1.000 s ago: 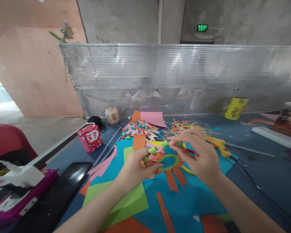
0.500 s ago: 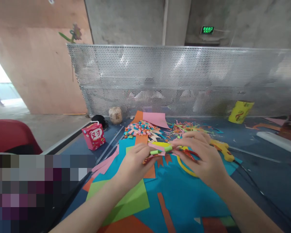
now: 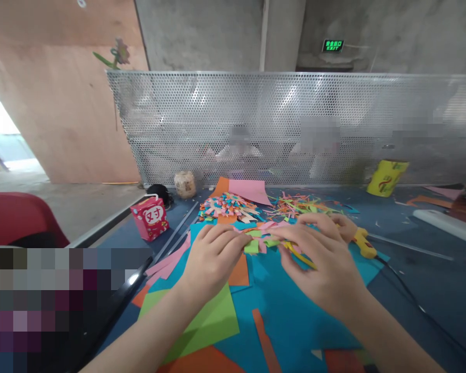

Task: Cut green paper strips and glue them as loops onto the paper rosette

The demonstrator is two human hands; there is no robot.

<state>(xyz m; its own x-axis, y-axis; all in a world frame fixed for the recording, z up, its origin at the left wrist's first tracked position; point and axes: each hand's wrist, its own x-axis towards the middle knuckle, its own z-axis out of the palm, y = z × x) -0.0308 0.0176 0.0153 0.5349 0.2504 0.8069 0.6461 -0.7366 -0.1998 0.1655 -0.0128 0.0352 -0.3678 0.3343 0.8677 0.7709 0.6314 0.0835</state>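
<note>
My left hand (image 3: 212, 259) and my right hand (image 3: 318, 264) both rest on a flat paper ornament (image 3: 262, 239) made of green, pink and orange strips. Their fingers curl down over it and pinch its edges from either side. The ornament lies on a blue paper sheet (image 3: 291, 316) on the table. A yellow ring shows under my right fingers. A second strip ornament (image 3: 227, 204) sits just behind.
Green and orange sheets (image 3: 202, 321) lie near my left forearm. A yellow glue gun (image 3: 361, 243) with a black cord is right of my right hand. A red carton (image 3: 149, 217), a small jar (image 3: 185, 184), paper scraps (image 3: 299, 204) and a perforated metal screen (image 3: 295, 124) stand behind.
The ornament was held up facing me a second ago; it has since been tipped over and laid flat, and both hands have come down onto it.
</note>
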